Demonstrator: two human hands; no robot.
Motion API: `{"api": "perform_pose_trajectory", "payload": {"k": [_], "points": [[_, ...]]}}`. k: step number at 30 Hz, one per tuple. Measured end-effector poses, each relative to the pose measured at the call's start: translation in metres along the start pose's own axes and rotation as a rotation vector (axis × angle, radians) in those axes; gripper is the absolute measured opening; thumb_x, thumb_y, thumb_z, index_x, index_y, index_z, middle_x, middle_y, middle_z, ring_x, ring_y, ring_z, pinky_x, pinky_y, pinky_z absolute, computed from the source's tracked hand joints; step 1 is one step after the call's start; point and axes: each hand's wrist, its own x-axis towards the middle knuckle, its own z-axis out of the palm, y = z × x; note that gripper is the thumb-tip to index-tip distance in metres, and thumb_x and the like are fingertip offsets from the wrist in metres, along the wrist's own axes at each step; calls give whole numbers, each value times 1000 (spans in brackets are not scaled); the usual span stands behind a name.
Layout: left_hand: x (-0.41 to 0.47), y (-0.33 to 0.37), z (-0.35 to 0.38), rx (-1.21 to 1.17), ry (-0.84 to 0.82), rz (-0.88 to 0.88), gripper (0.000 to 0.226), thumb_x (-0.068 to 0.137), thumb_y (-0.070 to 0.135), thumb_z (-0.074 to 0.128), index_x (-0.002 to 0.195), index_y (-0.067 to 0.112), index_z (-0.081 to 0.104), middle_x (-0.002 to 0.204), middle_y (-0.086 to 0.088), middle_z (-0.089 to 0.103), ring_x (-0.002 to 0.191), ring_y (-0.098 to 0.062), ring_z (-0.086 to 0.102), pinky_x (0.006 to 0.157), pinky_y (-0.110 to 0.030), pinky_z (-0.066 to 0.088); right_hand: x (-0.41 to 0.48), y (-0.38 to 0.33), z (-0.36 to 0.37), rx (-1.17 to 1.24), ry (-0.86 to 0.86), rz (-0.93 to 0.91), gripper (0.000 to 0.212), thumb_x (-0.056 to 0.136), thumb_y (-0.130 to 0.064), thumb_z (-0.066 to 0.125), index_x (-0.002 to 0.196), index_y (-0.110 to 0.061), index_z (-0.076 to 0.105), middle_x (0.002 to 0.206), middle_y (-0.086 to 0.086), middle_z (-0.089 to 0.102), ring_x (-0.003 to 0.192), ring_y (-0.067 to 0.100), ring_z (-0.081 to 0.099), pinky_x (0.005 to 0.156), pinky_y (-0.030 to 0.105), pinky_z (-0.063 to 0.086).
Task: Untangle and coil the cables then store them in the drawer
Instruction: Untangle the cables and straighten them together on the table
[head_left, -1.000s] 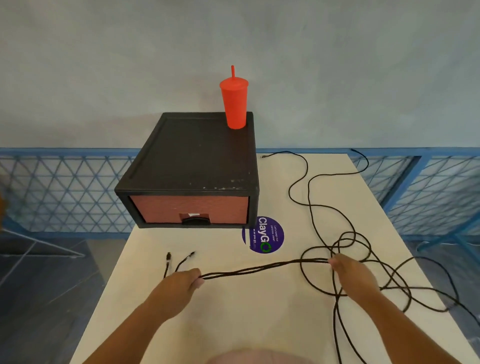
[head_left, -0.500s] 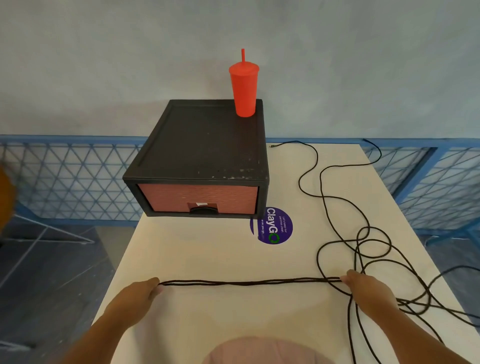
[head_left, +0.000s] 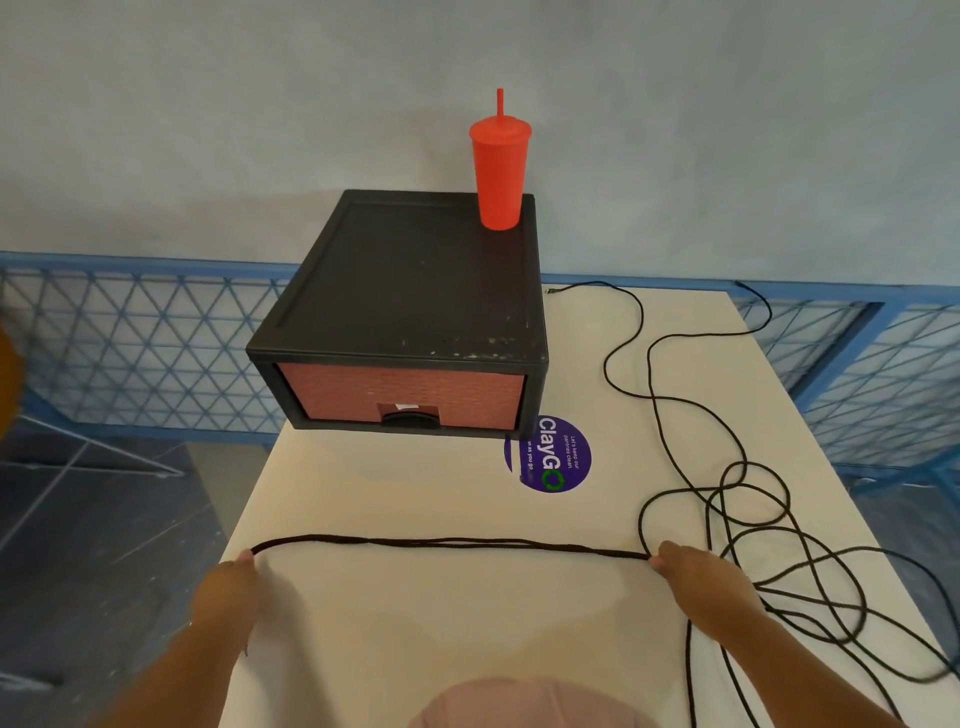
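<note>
Black cables (head_left: 452, 543) lay on the white surface (head_left: 467, 649), a doubled stretch pulled taut between our left grip (head_left: 228, 587) and right grip (head_left: 696, 577), both pinching it, likely to draw strands free of the tangle (head_left: 719, 491); drawer (head_left: 400, 392) closed.

The cables (head_left: 441, 543) are black against a cream-white surface (head_left: 467, 623). The drawer (head_left: 400, 387) has a reddish-brown front with a fine woven pattern and a black pull. It sits in a black cabinet (head_left: 415, 280) flecked with pale scuffs near the front edge. The tumbler (head_left: 498, 176) and its straw (head_left: 500, 104) are bright red. The round sticker (head_left: 571, 467) is purple with white lettering and a green symbol. The railing (head_left: 130, 261) is blue with a diamond lattice mesh. The wall (head_left: 260, 104) is pale blue-grey.
</note>
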Motion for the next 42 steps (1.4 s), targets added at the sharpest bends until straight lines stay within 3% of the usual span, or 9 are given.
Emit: {"api": "perform_pose_trajectory", "payload": {"k": [5, 10, 13, 17, 23, 27, 30, 35, 42], "points": [[-16, -2, 16, -391, -10, -247, 22, 92, 2, 43, 111, -6, 50, 104, -16, 64, 96, -31, 63, 77, -35, 49, -1, -27, -4, -14, 24, -23, 13, 100, -28, 26, 93, -25, 36, 62, -11, 33, 66, 14, 46, 62, 24, 37], [-57, 6, 44, -790, -283, -324, 40, 75, -10, 37, 40, -4, 55, 39, -15, 53, 30, -24, 50, 45, -26, 41, -1, -62, 1, -11, 7, -90, 18, 101, -28, 28, 103, -22, 45, 62, -8, 33, 73, 18, 45, 57, 25, 35], [-90, 10, 53, -781, -412, -317, 37, 88, 5, 44, 55, 0, 61, 53, -14, 55, 42, -20, 46, 28, -11, 29, 3, -74, 4, 5, -11, -106, 24, 100, -22, 33, 119, -16, 46, 81, -3, 50, 73, 18, 46, 64, 25, 40], [-128, 4, 64, -713, -533, -334, 22, 84, 5, 58, 65, -4, 63, 51, -15, 54, 33, -21, 48, 36, -17, 37, 6, -82, 5, -4, -58, -102, 28, 97, -16, 37, 124, -18, 45, 111, 3, 63, 81, 19, 55, 67, 25, 40], [-172, 10, 78, -562, -861, -319, 40, 88, 15, 59, 52, -2, 61, 51, -15, 55, 38, -22, 47, 36, -18, 30, 4, -88, 12, 41, -108, -87, 27, 97, -17, 36, 121, -18, 48, 111, 5, 65, 99, 24, 63, 68, 27, 42], [-173, 23, 57, 69, -877, 94, 35, 88, 41, 54, 69, 14, 67, 51, 5, 64, 40, -8, 55, 38, -13, 35, 3, -87, 9, -3, -106, -136, 27, 97, -15, 38, 122, -19, 47, 112, 3, 64, 95, 22, 63, 70, 26, 44], [-145, 39, 38, 161, -646, 335, 39, 91, 36, 52, 61, 14, 65, 46, 5, 58, 50, -11, 56, 57, -20, 42, 3, -85, 7, -6, -86, -162, 25, 98, -18, 39, 121, -18, 47, 110, 2, 65, 81, 19, 58, 68, 26, 46], [-94, 61, 16, 176, -46, 628, 27, 88, 29, 57, 113, 19, 59, 112, -4, 59, 109, -23, 53, 89, -30, 43, 1, -94, 1, -16, -42, -252, 24, 99, -24, 34, 118, -15, 47, 98, 4, 61, 77, 18, 45, 58, 24, 36], [-79, 96, 46, 622, -110, 1075, 60, 94, 32, 46, 146, 32, 17, 154, 7, 19, 144, -19, 11, 114, -45, 14, -1, -118, -9, -37, 13, -382, 23, 100, -24, 36, 119, -15, 47, 107, 8, 61, 79, 19, 49, 68, 27, 36]]}}
